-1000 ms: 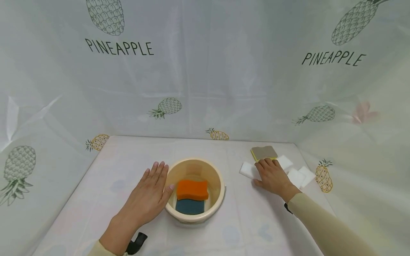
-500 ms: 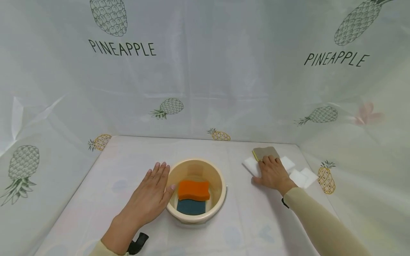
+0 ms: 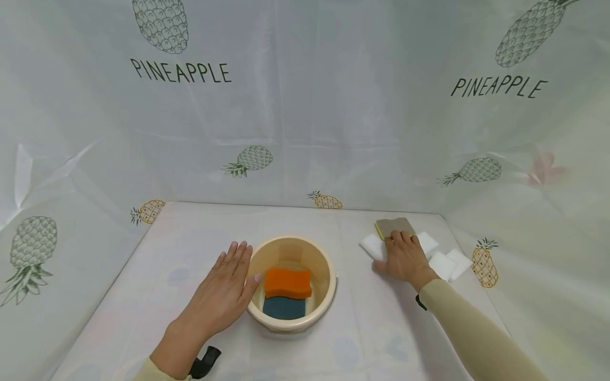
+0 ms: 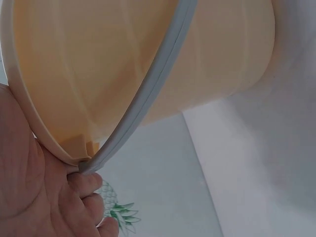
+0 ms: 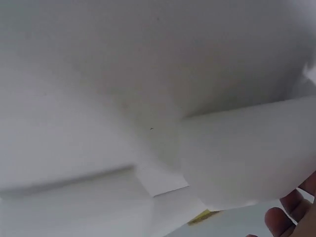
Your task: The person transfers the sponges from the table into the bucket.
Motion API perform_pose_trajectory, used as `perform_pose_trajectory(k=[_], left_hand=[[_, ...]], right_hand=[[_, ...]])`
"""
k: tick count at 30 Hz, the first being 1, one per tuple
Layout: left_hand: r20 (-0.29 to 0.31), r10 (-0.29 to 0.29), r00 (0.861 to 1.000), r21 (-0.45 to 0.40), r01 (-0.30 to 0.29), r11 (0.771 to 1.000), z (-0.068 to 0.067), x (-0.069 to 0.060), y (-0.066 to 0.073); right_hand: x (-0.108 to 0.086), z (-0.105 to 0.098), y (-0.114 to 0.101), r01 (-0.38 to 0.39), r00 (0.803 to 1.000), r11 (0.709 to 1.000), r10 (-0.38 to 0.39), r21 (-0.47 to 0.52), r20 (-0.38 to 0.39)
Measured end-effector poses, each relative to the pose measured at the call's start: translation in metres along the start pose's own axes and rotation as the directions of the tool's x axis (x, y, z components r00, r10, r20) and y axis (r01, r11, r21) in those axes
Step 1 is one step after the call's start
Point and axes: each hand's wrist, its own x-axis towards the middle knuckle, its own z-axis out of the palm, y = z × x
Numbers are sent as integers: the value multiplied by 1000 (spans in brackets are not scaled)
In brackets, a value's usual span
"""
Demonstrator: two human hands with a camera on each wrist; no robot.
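A cream bucket (image 3: 329,291) holds an orange sponge (image 3: 288,283) and a dark blue one (image 3: 284,308). My left hand (image 3: 214,296), fingers straight, rests along the bucket's left rim; the left wrist view shows this hand (image 4: 49,192) by the rim and the grey handle (image 4: 143,96). At the right, several white blocks (image 3: 373,246) lie beside a grey-and-yellow sponge (image 3: 393,226). My right hand (image 3: 405,259) reaches over them, its fingers curled round a white block (image 5: 247,153), whose hold is partly hidden. Fingertips of this hand (image 5: 291,215) show past the block's edge.
The table has a pale patterned cover (image 3: 190,238). A white curtain (image 3: 295,106) with pineapple prints stands behind and along both sides. More white blocks (image 3: 442,265) lie to the right of my right hand, near the table's right edge.
My right hand has shifted slightly, and the leftmost white block has turned and moved a little away from me. My left hand and the bucket keep their places.
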Motion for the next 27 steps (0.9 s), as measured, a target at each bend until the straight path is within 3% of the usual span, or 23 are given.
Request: perform_pose_trajectory(k=[5, 11, 15, 22, 27], left_hand=[[3, -3, 1000, -9, 3, 1000, 1, 0, 0], [9, -10, 1000, -14, 10, 1000, 0, 0, 0], [8, -11, 1000, -18, 11, 1000, -1, 0, 0], [-3, 2, 1000, -25, -2, 1000, 0, 0, 0], [-1, 0, 1000, -26, 0, 1000, 0, 0, 0]], right_hand=[[0, 4, -1, 0, 1000, 998, -1, 63, 6], [-1, 4, -23, 149, 984, 987, -143, 61, -103], [0, -1, -37, 207, 972, 978, -205, 8, -113], [-1, -3, -35, 201, 974, 979, -204, -37, -96], [-6, -2, -29, 172, 980, 985, -172, -16, -95]])
